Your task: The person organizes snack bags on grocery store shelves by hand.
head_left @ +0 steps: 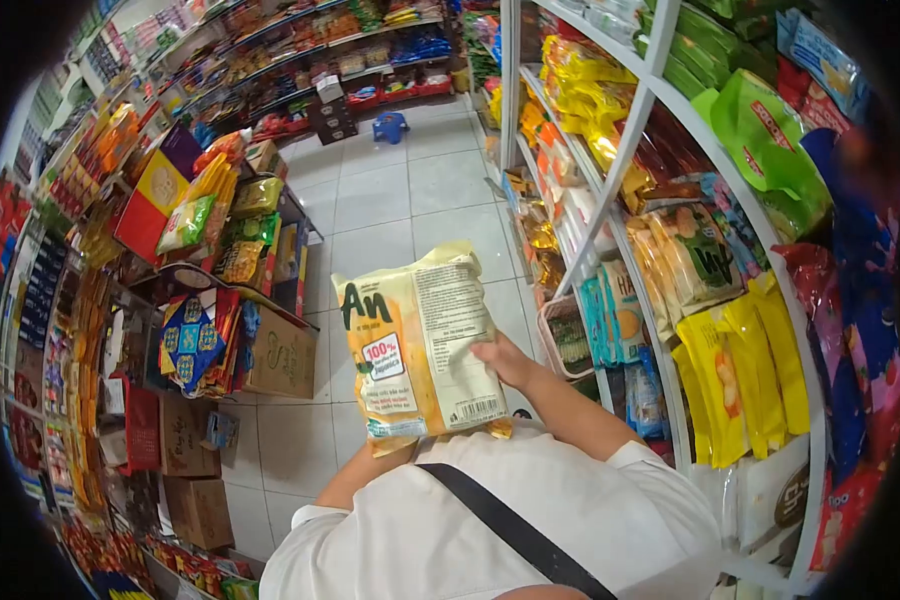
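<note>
A large cream and yellow bag of rice crackers (410, 345), marked "An" and "100% Japonica", is held upright before my chest with its printed back and barcode facing me. My right hand (503, 362) grips its right edge, thumb on the front and the other fingers hidden behind. Below the bag's lower left corner my left forearm (355, 478) shows; the left hand itself is out of sight behind the bag.
On the right stands a white metal shelf (645, 85) with yellow packets (735, 375) and other snack bags. A display with a cardboard box (280, 355) flanks the left. Between them runs a tiled floor (370, 200), with a blue stool (390, 127) farther back.
</note>
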Available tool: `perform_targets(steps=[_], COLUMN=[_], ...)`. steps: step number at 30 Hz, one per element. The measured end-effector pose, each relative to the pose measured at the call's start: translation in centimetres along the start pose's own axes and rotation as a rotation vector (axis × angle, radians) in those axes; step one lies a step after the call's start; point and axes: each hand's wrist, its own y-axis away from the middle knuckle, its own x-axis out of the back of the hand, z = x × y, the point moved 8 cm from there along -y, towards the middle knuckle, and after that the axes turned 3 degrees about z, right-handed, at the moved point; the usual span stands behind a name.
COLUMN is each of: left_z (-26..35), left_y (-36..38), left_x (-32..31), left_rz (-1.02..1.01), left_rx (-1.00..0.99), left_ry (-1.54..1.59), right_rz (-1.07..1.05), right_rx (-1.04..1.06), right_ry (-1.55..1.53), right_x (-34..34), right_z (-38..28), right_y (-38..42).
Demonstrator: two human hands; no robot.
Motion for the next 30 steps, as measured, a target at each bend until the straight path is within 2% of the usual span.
perform_targets(steps=[2,6,8,10,11,12,14,16,19,22,23,25,26,30], left_z=[0.7,2.9,4.1,5.7,7.6,8.5,9.9,9.8,9.9,10.1,10.0,9.9,9.8,10.4], left_y=[-0.4,-0.5,-0.8,-1.2,-1.6,-1.2,-0.3,0.7,1.9,1.8,1.3,0.7,0.6,0.2], left_x=[0.7,1.8,1.9,2.4,4.8,6.2,7.9,8.4,9.4,9.6,9.4,8.1,7.5,5.7], left_rz=[0.112,0.290,0.280,0.219,0.275,0.356,0.506,0.556,0.687,0.692,0.629,0.612,0.609,0.500], left_rx=[-0.076,-0.230,-0.277,-0.317,-0.433,-0.459,-0.513,-0.489,-0.470,-0.468,-0.466,-0.457,-0.457,-0.527], left_ry=[-0.089,-0.269,-0.341,-0.400,-0.543,-0.691,-0.989,-0.880,-0.769,-0.786,-0.777,-0.794,-0.806,-0.878], right_rz=[0.054,0.210,0.394,0.601,0.599,0.591,0.758,0.956,1.115,1.228,1.243,1.148,1.205,1.453], right_rx=[0.275,0.032,0.057,0.166,0.204,0.240,0.332,0.523,0.387,0.146,-0.114,-0.393,-0.378,-0.410], right_ry=[0.058,-0.192,-0.172,-0.007,0.207,0.425,0.856,1.509,2.016,2.105,2.113,2.154,2.184,1.949], right_x=[1.0,4.7,7.4,9.4,10.7,11.6,10.3,8.7,9.4,13.9,15.2,21.1,22.7,26.5], right_z=[-1.9,-2.7,-4.4,-8.5,-10.6,-12.6,-18.5,-23.1,-25.7,-26.0,-25.6,-22.6,-21.5,-22.1], right_y=[-0.2,2.1,3.8,5.7,6.5,7.1,9.0,10.8,11.4,10.8,10.2,9.6,9.3,10.6])
